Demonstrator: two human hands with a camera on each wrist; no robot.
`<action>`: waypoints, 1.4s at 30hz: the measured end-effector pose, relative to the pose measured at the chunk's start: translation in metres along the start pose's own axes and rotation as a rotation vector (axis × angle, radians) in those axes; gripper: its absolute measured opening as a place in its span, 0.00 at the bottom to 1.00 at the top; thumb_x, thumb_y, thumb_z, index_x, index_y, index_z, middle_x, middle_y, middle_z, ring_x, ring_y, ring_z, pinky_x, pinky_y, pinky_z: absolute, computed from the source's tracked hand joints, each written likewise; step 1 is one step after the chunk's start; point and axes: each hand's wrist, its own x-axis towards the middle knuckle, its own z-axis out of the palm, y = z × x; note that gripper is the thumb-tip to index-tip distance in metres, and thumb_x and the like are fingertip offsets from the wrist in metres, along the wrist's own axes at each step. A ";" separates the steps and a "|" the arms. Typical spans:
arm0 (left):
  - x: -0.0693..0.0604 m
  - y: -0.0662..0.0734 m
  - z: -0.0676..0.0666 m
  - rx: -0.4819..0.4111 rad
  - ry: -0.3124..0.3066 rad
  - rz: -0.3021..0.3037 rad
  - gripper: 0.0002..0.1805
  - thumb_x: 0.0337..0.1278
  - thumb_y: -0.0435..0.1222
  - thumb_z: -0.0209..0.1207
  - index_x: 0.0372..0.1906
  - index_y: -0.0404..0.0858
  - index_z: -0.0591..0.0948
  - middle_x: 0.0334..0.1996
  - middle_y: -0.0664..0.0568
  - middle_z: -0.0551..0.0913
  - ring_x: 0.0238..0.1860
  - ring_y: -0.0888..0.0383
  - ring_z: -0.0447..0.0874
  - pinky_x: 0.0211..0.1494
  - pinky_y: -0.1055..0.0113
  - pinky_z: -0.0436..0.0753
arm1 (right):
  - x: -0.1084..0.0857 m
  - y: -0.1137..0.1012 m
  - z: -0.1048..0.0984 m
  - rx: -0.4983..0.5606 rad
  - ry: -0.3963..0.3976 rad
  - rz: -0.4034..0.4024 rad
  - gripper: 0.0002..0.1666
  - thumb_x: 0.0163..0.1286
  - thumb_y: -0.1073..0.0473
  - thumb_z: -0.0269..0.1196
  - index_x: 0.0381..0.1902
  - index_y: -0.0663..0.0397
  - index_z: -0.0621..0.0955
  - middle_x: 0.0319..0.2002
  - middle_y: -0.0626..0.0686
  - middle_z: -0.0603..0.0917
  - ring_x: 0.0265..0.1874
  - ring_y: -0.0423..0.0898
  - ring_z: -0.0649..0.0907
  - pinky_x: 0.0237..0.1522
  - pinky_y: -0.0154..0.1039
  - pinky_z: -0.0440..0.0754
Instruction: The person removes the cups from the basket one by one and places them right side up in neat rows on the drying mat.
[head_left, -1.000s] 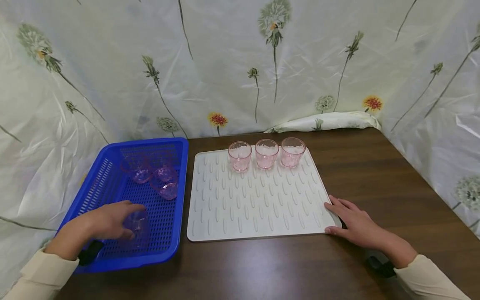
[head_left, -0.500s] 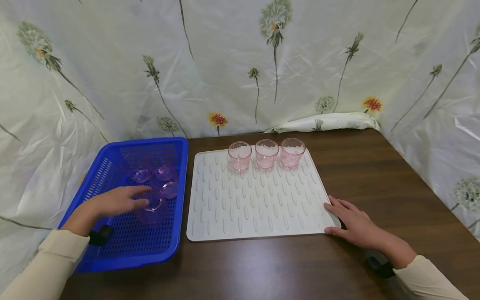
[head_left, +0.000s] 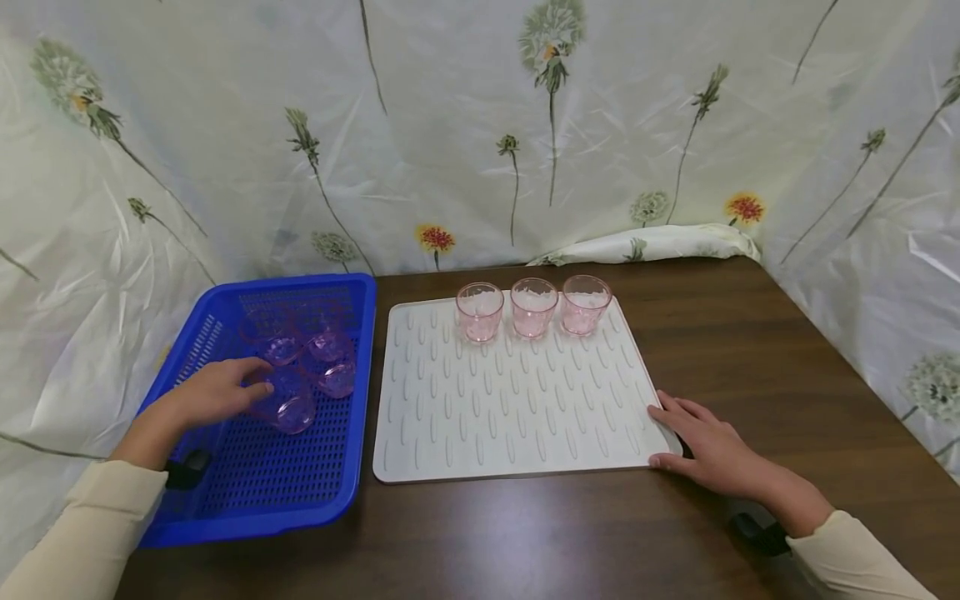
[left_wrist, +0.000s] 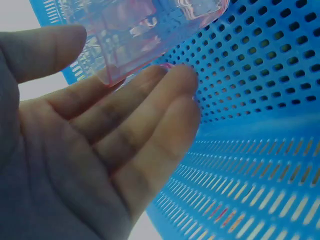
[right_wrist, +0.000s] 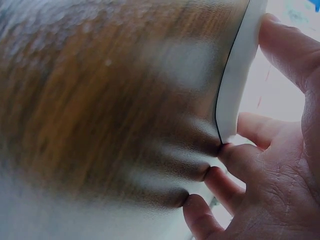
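In the head view my left hand (head_left: 217,392) is inside the blue plastic basket (head_left: 352,483), beside a pink clear glass (head_left: 294,413) lying tilted on the basket floor. The left wrist view shows that glass (left_wrist: 135,40) next to my thumb and partly in front of my extended fingers (left_wrist: 165,135); neither visibly curls round it. My right hand (head_left: 716,450) rests on the near right corner of the white ridged drying mat (head_left: 510,417). In the right wrist view, the fingertips (right_wrist: 200,210) touch the wooden table beside the mat's edge (right_wrist: 235,95).
Three pink glasses (head_left: 533,308) stand upright in a row along the mat's far edge. More pink glasses (head_left: 330,350) lie in the far part of the basket. A flower-printed curtain (head_left: 450,150) closes off the back and sides of the brown table (head_left: 525,533).
My left hand has moved farther into the basket, then back a little to the left. The near glass has moved away from the basket's front and changed its tilt. The right hand stays put.
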 end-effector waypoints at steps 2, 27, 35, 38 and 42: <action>-0.001 0.002 -0.002 0.055 0.065 0.017 0.25 0.69 0.40 0.54 0.60 0.23 0.75 0.51 0.30 0.83 0.53 0.33 0.81 0.51 0.41 0.80 | 0.000 0.000 0.000 0.001 0.002 0.000 0.48 0.61 0.37 0.67 0.70 0.61 0.70 0.73 0.69 0.64 0.68 0.67 0.64 0.53 0.73 0.69; -0.012 0.008 -0.002 -0.082 0.093 -0.009 0.44 0.62 0.51 0.63 0.72 0.28 0.62 0.66 0.28 0.70 0.61 0.30 0.74 0.52 0.39 0.80 | -0.001 0.002 0.002 0.008 0.018 -0.002 0.49 0.61 0.35 0.66 0.71 0.59 0.69 0.74 0.68 0.64 0.69 0.66 0.64 0.53 0.71 0.69; -0.010 -0.011 0.013 -0.269 -0.026 0.057 0.49 0.57 0.44 0.68 0.74 0.25 0.55 0.70 0.24 0.61 0.66 0.26 0.65 0.59 0.37 0.77 | 0.000 0.000 0.002 -0.002 0.016 -0.002 0.49 0.61 0.36 0.66 0.71 0.58 0.69 0.74 0.68 0.64 0.69 0.65 0.64 0.53 0.71 0.69; -0.008 -0.012 0.014 -0.316 -0.060 0.069 0.51 0.56 0.43 0.68 0.75 0.26 0.52 0.72 0.25 0.58 0.67 0.26 0.64 0.60 0.37 0.77 | 0.000 0.000 0.001 -0.002 0.016 -0.001 0.48 0.61 0.36 0.67 0.71 0.59 0.69 0.73 0.68 0.64 0.69 0.65 0.64 0.53 0.72 0.69; -0.005 -0.015 0.014 -0.374 -0.131 0.095 0.52 0.56 0.40 0.68 0.76 0.30 0.48 0.72 0.24 0.54 0.67 0.24 0.64 0.58 0.38 0.79 | -0.001 0.000 0.002 0.007 0.010 0.003 0.49 0.61 0.36 0.67 0.71 0.59 0.69 0.74 0.68 0.63 0.69 0.66 0.64 0.53 0.72 0.69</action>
